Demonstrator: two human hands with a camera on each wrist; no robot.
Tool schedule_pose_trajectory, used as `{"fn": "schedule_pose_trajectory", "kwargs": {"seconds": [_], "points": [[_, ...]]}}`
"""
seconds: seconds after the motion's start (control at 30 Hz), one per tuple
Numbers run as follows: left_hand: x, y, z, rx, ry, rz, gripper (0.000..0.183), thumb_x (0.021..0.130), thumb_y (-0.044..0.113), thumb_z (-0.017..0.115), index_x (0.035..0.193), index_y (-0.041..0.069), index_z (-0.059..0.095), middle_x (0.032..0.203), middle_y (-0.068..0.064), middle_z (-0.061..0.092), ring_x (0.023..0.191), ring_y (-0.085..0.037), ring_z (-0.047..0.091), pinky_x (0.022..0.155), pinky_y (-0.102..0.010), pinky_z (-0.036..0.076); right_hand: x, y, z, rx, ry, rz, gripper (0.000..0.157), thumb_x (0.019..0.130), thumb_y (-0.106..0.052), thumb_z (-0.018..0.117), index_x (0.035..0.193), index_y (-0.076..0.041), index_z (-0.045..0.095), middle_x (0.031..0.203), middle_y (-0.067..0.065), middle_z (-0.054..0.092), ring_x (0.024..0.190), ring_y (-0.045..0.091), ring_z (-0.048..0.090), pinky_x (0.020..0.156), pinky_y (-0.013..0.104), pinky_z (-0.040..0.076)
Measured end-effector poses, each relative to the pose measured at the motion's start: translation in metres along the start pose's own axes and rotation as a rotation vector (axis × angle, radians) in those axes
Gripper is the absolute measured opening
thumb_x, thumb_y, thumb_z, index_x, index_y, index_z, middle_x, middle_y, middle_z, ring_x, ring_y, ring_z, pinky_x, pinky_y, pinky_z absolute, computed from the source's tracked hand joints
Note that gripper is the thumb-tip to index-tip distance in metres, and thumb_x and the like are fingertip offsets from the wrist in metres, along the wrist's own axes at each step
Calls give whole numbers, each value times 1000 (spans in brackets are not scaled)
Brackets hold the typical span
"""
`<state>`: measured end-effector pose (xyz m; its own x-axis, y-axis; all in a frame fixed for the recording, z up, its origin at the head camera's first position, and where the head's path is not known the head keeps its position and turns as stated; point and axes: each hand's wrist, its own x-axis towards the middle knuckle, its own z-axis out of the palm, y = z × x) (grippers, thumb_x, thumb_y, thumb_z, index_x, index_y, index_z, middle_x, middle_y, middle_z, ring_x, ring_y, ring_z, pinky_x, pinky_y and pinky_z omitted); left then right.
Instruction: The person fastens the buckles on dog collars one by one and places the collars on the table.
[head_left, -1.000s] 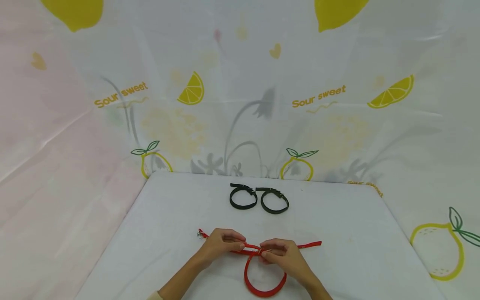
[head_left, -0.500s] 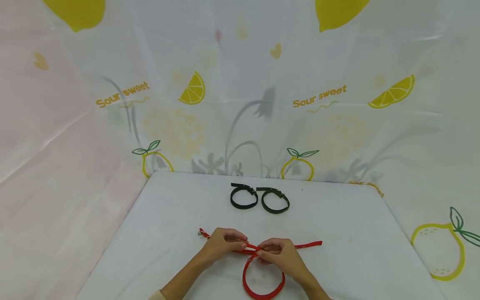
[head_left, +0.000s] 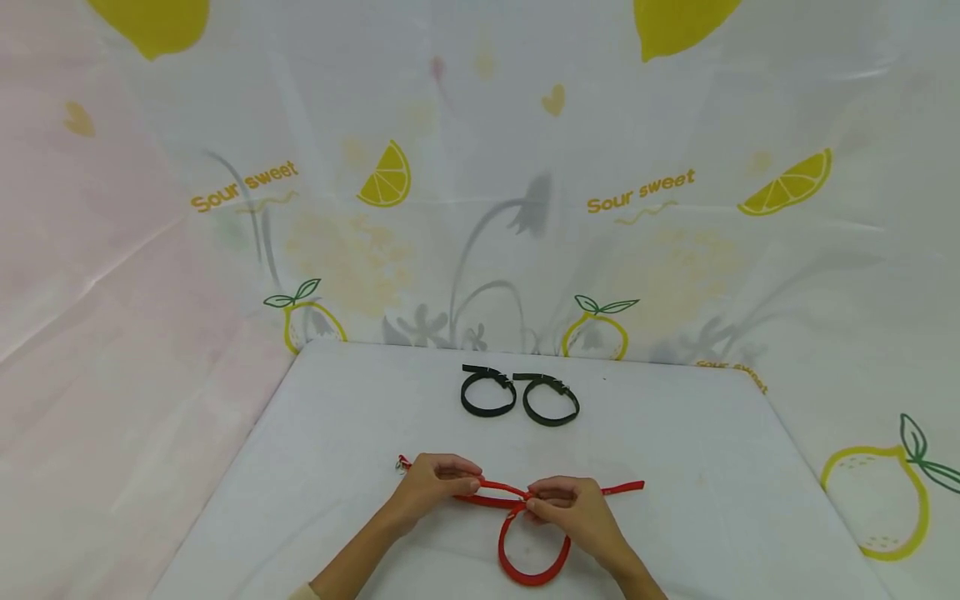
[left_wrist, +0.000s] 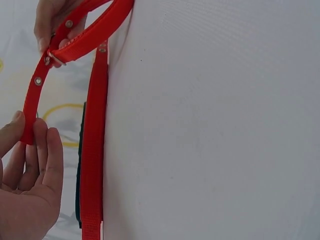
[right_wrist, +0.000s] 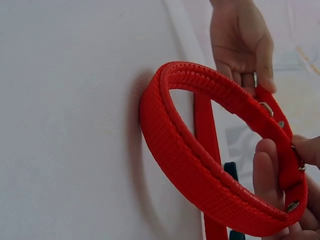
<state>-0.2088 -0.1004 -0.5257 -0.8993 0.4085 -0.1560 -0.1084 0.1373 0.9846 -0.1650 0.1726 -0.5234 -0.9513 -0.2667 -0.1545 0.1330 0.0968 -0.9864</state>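
Note:
A red collar [head_left: 532,579] with metal eyelets, a buckle and a padded band forms a loop between my hands. My left hand [head_left: 435,493] pinches its strap tip between thumb and fingers, plain in the left wrist view. At the buckle, my right hand [head_left: 576,514] holds the collar between thumb and fingertips; the strap runs through the metal frame there. The padded loop [right_wrist: 182,165] hangs toward me from the right fingers. Behind it, a second red collar [left_wrist: 94,145] lies stretched out on the table, partly covered by both hands in the head view.
Two black collars [head_left: 487,412], each fastened in a loop with its tail pointing left, lie side by side farther back on the white table [head_left: 675,467]. A printed lemon-pattern cloth [head_left: 480,250] hangs behind the table's far edge.
My left hand has moved slightly left with the strap tip. More strap shows between the hands, and the red loop looks smaller. The black collars stay put.

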Motion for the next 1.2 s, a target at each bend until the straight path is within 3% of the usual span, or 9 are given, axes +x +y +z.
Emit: {"fn": "schedule_pose_trajectory", "kwargs": {"seconds": [0.33, 0.5, 0.67, 0.77, 0.9, 1.0, 1.2], "points": [[-3, -2, -5, -3, -10, -23, 39, 81, 26, 81, 109, 1, 72, 96, -6, 72, 87, -20, 67, 79, -32, 56, 1, 1, -5, 0, 58, 8, 41, 86, -14, 76, 116, 12, 64, 101, 15, 71, 87, 28, 71, 75, 34, 58], [-3, -5, -2, 5, -64, -27, 27, 82, 24, 80, 102, 6, 75, 93, -6, 73, 85, -20, 68, 77, -31, 56, -2, -1, -2, 10, 125, 0, 42, 84, -17, 78, 115, 8, 66, 103, 15, 71, 88, 25, 71, 76, 33, 58], [-3, -6, 2, 0, -111, -1, 20, 83, 23, 79, 98, 11, 76, 94, -7, 73, 86, -22, 68, 78, -32, 56, -4, -1, -2, 69, 122, -24, 44, 84, -15, 78, 117, 11, 64, 104, 17, 70, 89, 27, 71, 79, 34, 57], [-2, -4, 5, -19, -108, 6, 30, 85, 25, 78, 109, 8, 72, 102, -7, 71, 91, -22, 68, 81, -32, 56, -3, -2, -3, 106, 108, -16, 47, 85, -15, 77, 120, 12, 61, 103, 18, 71, 89, 30, 71, 80, 36, 56], [1, -1, 10, -113, -102, -3, 49, 91, 24, 71, 133, 4, 55, 117, -11, 67, 100, -25, 67, 88, -33, 54, -3, -5, -2, 117, 125, -1, 50, 86, -19, 76, 122, 10, 60, 103, 17, 71, 89, 31, 71, 81, 36, 56], [2, 1, 18, -159, -129, -9, 48, 93, 25, 67, 134, 3, 53, 120, -14, 66, 101, -27, 67, 91, -34, 53, -2, -8, -1, 150, 158, 4, 51, 86, -21, 76, 123, 10, 59, 105, 19, 70, 89, 32, 71, 82, 36, 56], [3, 1, 42, -106, -172, 112, 35, 94, 25, 67, 125, 8, 65, 113, -10, 69, 100, -26, 68, 88, -29, 53, 0, -11, 4, 272, 205, -1, 52, 86, -17, 76, 124, 13, 57, 108, 23, 68, 88, 32, 70, 83, 37, 55]]}}
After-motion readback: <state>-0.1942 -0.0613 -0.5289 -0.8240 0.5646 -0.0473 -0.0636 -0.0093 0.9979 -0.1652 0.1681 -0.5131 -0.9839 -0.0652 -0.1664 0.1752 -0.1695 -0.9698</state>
